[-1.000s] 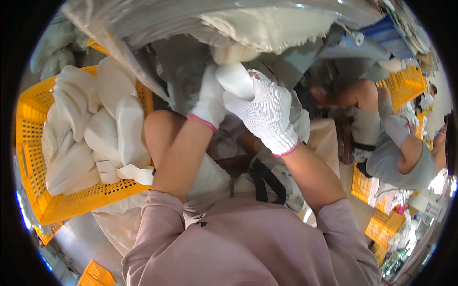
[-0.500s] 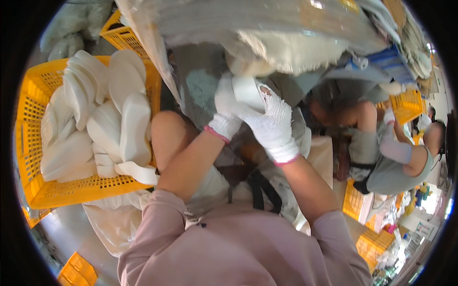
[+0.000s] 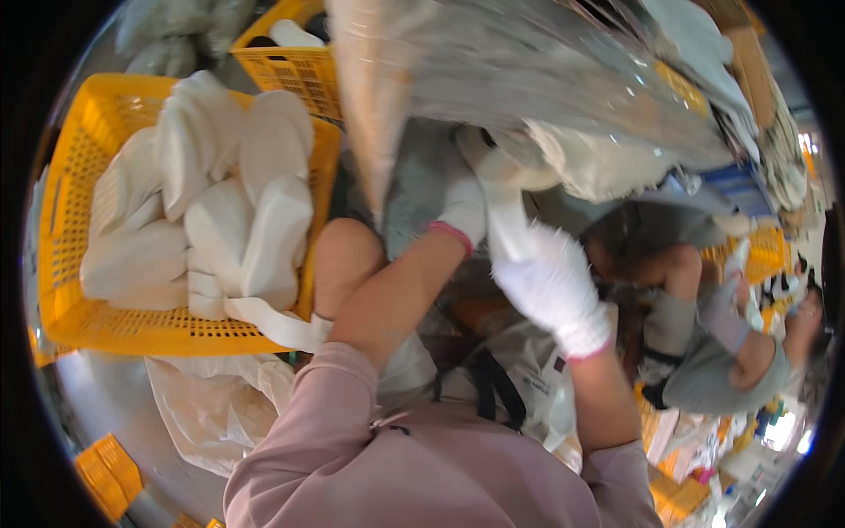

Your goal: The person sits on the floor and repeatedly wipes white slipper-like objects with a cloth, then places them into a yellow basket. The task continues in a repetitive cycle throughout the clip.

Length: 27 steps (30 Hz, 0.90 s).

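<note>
A white shoe sole (image 3: 505, 218) is held upright in front of me, against or just below a beige rounded part (image 3: 506, 165) under the plastic-covered machine. My right hand (image 3: 547, 283), in a white knit glove with a pink cuff, is closed round the sole's lower end. On the sole's left side, close to it, is my left hand (image 3: 465, 209), gloved the same way. Its fingers are blurred and partly hidden, so their grip does not show. To my left, a yellow crate (image 3: 176, 341) holds several similar white soles (image 3: 275, 233).
Clear plastic sheeting (image 3: 528, 75) hangs over the machine ahead, with frayed cream cloth (image 3: 607, 167) beneath. Another yellow crate (image 3: 295, 70) stands at the far left. A co-worker (image 3: 731, 361) sits to my right. A pale plastic bag (image 3: 220, 409) lies below the near crate.
My hands have drawn apart: the right has moved right and down, gripping the sole's lower end. The sole now stands upright. The view has shifted, so the crate appears farther right.
</note>
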Tool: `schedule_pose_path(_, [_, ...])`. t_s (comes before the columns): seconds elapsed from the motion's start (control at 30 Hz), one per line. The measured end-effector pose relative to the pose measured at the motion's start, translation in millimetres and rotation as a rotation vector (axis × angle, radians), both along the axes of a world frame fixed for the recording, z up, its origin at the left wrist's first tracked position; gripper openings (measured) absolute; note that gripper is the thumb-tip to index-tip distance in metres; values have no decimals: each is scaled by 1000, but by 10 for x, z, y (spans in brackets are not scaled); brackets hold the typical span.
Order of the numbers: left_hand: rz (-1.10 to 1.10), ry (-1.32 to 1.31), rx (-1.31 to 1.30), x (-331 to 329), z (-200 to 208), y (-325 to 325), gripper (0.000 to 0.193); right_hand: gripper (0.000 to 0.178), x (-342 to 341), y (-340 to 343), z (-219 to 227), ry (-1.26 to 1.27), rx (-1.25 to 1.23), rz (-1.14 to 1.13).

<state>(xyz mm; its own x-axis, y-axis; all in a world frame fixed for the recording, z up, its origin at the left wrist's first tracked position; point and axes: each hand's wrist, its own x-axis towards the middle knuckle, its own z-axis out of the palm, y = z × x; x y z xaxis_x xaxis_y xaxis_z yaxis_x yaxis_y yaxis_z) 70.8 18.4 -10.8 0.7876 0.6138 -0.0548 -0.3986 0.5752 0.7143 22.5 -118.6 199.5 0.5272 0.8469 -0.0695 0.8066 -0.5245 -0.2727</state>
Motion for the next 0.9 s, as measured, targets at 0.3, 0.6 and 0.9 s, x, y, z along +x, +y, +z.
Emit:
schedule_pose_path(0.3, [-319,-176,-804,-734,209,-495,50,51,-719,-1480,-471,886,462,-635])
schedule_pose_path(0.6, [-241,46,-667,-513,556,-171,44,50,-406,-1018,-420,1048,688,-784])
schedule_pose_path(0.9, [703,692,1448,-2757,1504,1168,33,44,-468,-2345,-1117,504,409,-761])
